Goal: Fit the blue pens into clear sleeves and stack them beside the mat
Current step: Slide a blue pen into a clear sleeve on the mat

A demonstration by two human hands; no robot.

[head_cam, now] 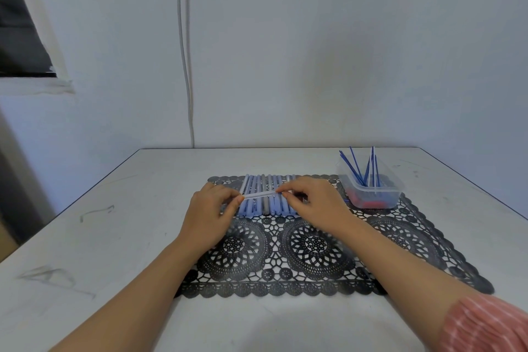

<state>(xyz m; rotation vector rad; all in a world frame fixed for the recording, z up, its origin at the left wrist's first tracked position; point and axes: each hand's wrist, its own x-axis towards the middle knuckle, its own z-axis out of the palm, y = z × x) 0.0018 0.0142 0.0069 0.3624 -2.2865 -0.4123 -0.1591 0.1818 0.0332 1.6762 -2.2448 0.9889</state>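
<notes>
Head camera looks down at a black lace mat (pixel 314 246), and on its far right corner stands a clear plastic tub (pixel 395 194). Thin blue pens (pixel 357 164) stand in this tub and lean against its walls, and some red and dark pieces lie on its bottom, too blurred to name. Along the far edge of the mat lies a row of sleeved pens (pixel 258 206), side by side and touching, all pointing away from the person. Both hands are in front of this row and hide its two ends.

Over the row the person holds one clear sleeve (pixel 260 195) crosswise, almost level. The left hand (pixel 208 214) pinches its left end between thumb and fingertips, with the other fingers curled. The right hand (pixel 317 203) pinches the right end in the same manner. I cannot tell if a blue pen is already inside this sleeve, because it looks pale along its whole length. A striped pink shirt sleeve (pixel 485 323) covers the right upper arm.

The mat lies on a white table (pixel 114 237) with grey scuff marks, pushed against a pale wall (pixel 343 66). A white cable (pixel 185 66) runs down this wall to the table edge, and a dark window (pixel 20 23) is at the left.
</notes>
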